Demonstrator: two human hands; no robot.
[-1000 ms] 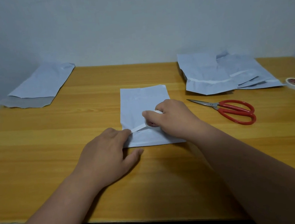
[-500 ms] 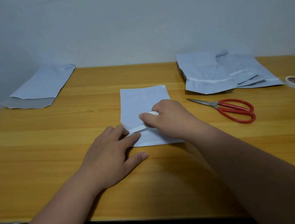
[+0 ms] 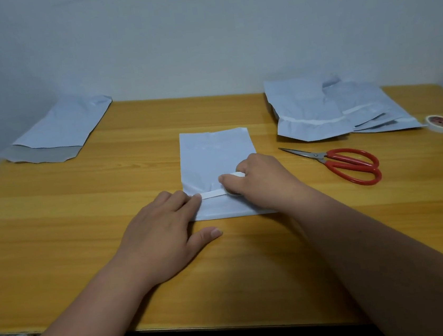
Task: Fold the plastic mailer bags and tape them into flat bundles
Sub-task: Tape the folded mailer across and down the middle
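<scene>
A folded white mailer bag (image 3: pixel 215 163) lies flat at the centre of the frame on the wooden surface (image 3: pixel 83 225). The left hand (image 3: pixel 164 229) rests palm down at the bag's lower left corner, fingers straight, fingertips pressing the end of a white tape strip (image 3: pixel 213 194) onto the bag. The right hand (image 3: pixel 260 182) sits over the bag's lower right part, fingers curled round a tape roll (image 3: pixel 236 175), mostly hidden; the strip runs from it to the left fingertips. Right of centre lie red-handled scissors (image 3: pixel 344 163), blades closed. Behind them, upper right, is a pile of taped bags (image 3: pixel 330 111), with a second tape roll (image 3: pixel 440 123) at the far right edge. Upper left lies another bag (image 3: pixel 58 131). A plain pale wall (image 3: pixel 199 32) stands behind the surface.
</scene>
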